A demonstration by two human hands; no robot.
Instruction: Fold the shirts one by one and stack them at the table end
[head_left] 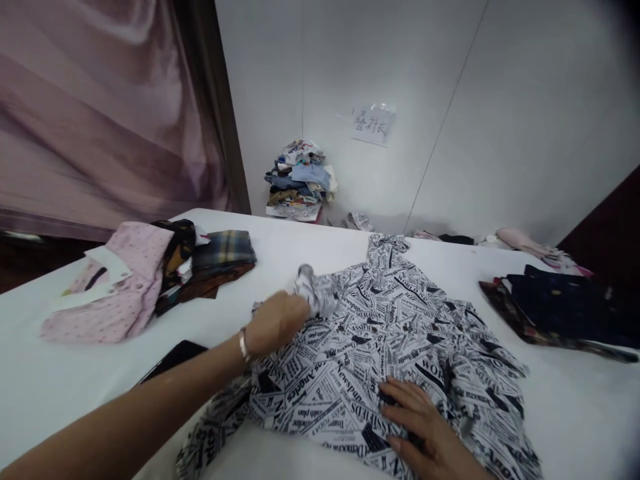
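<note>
A black-and-white newspaper-print shirt point(380, 313) lies spread on the white table in front of me, with a row of buttons running across its middle. My left hand point(280, 323), a bracelet at its wrist, is closed on a bunched part of the shirt at its left side. That gathered cloth stands up a little from the rest; I cannot make out which part of the garment it is. My right hand point(420, 423) lies on the lower right of the shirt, palm down with fingers stretched out. One sleeve-like end point(210, 433) trails toward the near left.
On the left of the table point(295, 243) are a pink shirt point(135, 273) and a plaid garment point(227, 250). A black flat object point(175, 357) lies partly behind my left forearm. Dark folded clothes point(565, 303) lie at right. Beyond the far edge rises a clothes pile point(303, 180).
</note>
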